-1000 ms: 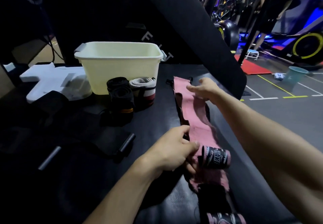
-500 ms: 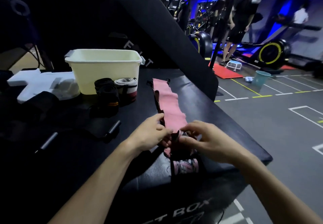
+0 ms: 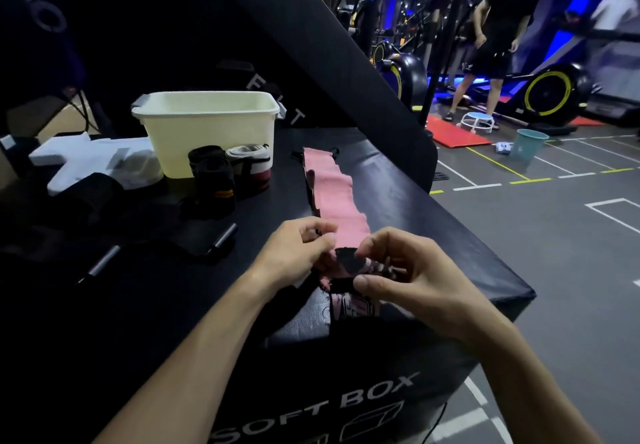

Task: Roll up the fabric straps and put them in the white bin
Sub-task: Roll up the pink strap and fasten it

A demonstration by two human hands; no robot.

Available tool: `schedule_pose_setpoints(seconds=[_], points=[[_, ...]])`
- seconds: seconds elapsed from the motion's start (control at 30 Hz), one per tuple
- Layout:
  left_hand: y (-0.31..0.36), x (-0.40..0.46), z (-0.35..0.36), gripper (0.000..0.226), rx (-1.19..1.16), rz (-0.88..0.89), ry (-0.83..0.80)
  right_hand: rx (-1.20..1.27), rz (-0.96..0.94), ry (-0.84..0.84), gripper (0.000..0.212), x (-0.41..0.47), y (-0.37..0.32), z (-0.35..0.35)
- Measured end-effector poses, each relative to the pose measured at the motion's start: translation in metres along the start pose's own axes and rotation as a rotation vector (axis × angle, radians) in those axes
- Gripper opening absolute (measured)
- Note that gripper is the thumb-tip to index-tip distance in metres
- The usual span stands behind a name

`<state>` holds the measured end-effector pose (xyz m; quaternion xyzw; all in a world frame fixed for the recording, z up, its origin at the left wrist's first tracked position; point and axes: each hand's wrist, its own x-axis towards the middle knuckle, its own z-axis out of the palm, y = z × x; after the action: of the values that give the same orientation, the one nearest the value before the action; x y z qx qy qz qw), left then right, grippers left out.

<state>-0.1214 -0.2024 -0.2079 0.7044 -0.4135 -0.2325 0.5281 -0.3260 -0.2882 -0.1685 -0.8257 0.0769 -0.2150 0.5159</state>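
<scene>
A black padded box (image 3: 398, 208), lettered "SOFT BOX" on its front face, carries everything. Its right edge runs diagonally from the far side down to the near right corner, with open grey gym floor beyond it. A slanted black pad (image 3: 346, 62) rises over the far right corner and closes off that side.

The white bin (image 3: 207, 132) stands toward the far edge, left of centre, its mouth open upward. Left of it lies a white foam block (image 3: 86, 159). Just in front of the bin sit 2 rolled straps, a black one (image 3: 211, 175) and a white-and-red one (image 3: 251, 166), side by side and touching. Dark gear with 2 grey bar handles (image 3: 162, 246) lies toward the left edge; details there are too dark to tell.

The pink strap (image 3: 332, 190) stretches flat from beside the bin toward the near edge, parallel to the right edge, with bare black top on both sides of it. Its near end is bunched between the hands, and a printed pink-and-black end (image 3: 353, 306) hangs over the front edge.

The left hand (image 3: 294, 256) pinches the strap's left side with curled fingers. The right hand (image 3: 408, 270) pinches a black patch (image 3: 348, 260) of the strap between its thumb and curled fingers.
</scene>
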Motion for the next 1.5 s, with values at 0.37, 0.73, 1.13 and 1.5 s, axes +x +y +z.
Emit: schedule_pose_setpoints(seconds=[0.37, 0.73, 1.13, 1.5], points=[[0.001, -0.008, -0.011, 0.021, 0.063, 0.064, -0.083, 0.231, 0.134, -0.027, 0.018, -0.017, 0.015, -0.004], [0.029, -0.078, -0.013, 0.032, 0.422, 0.235, -0.376, 0.276, 0.186, 0.187, 0.02, -0.009, 0.015, 0.013], [0.045, -0.096, -0.026, 0.017, -0.125, 0.194, -0.202, 0.41, 0.064, 0.223, 0.042, -0.011, 0.0, 0.025], [0.054, -0.094, -0.015, 0.015, 0.05, 0.364, 0.146, 0.233, -0.153, 0.327, 0.034, -0.013, -0.009, 0.035]])
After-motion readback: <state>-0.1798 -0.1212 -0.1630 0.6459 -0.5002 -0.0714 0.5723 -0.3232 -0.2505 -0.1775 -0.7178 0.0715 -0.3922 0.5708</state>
